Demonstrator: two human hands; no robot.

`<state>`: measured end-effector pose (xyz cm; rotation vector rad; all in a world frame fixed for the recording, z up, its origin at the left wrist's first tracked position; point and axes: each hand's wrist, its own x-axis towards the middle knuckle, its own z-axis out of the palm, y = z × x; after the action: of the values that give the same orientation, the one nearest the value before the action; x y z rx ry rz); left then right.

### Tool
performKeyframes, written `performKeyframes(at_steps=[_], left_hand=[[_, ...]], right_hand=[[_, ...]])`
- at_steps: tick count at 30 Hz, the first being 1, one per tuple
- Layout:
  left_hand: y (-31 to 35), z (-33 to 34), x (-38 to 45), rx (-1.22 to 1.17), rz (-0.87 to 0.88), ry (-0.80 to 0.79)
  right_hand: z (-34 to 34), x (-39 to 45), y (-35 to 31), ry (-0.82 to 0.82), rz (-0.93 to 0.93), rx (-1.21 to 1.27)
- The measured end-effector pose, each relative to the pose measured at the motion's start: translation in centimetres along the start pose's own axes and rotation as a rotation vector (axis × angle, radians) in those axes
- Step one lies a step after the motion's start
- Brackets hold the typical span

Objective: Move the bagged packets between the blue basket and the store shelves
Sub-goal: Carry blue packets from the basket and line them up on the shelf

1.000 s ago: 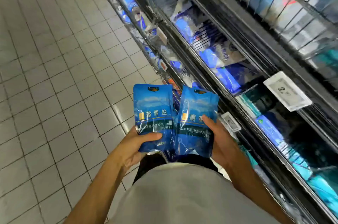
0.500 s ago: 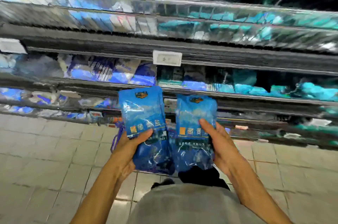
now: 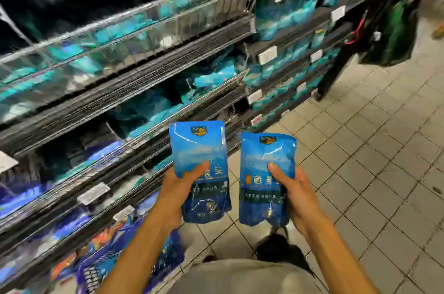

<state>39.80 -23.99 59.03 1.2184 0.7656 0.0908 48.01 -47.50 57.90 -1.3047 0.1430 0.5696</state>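
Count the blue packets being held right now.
2. One packet is gripped in the left hand, in front of the shelves. The other packet is gripped in the right hand, over the tiled floor. None looks hidden behind them.

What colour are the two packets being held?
Both packets are bright blue, darker toward the bottom; clearest in the head view.

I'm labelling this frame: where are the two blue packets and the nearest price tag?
Left blue packet [image 3: 198, 149]: head view, its upper front panel.
Right blue packet [image 3: 266, 156]: head view, its upper front panel.
Price tag [image 3: 93, 193]: head view, middle of the label on the shelf rail.
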Motion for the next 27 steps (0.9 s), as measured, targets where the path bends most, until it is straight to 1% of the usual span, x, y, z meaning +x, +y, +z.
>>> performKeyframes(at_steps=[2, 7, 13, 15, 20, 23, 27], left_hand=[[0.2, 5.2, 1.7, 0.029, -0.015, -0.074], [1.1, 17.4, 5.6, 0.034, -0.004, -0.168], [4.0, 28.5, 9.7, 0.030, 0.072, -0.289], [5.5, 31.5, 11.1, 0.023, 0.110, -0.322], [10.7, 37.5, 15.1, -0.005, 0.228, -0.293], [14.5, 40.4, 17.9, -0.030, 0.295, -0.284], [20.1, 43.9, 21.9, -0.058, 0.368, -0.326]], right_hand=[[-4.4, 1.0, -2.2, 0.053, -0.042, -0.002], [-14.1, 4.0, -8.5, 0.118, -0.126, -0.006], [-22.1, 8.5, -15.9, 0.182, -0.198, -0.040], [-23.8, 10.4, -18.1, 0.203, -0.221, -0.033], [-25.8, 16.0, -23.6, 0.208, -0.281, -0.015], [-25.9, 20.1, -27.3, 0.191, -0.321, -0.033], [-24.9, 26.0, -32.9, 0.154, -0.417, -0.036]])
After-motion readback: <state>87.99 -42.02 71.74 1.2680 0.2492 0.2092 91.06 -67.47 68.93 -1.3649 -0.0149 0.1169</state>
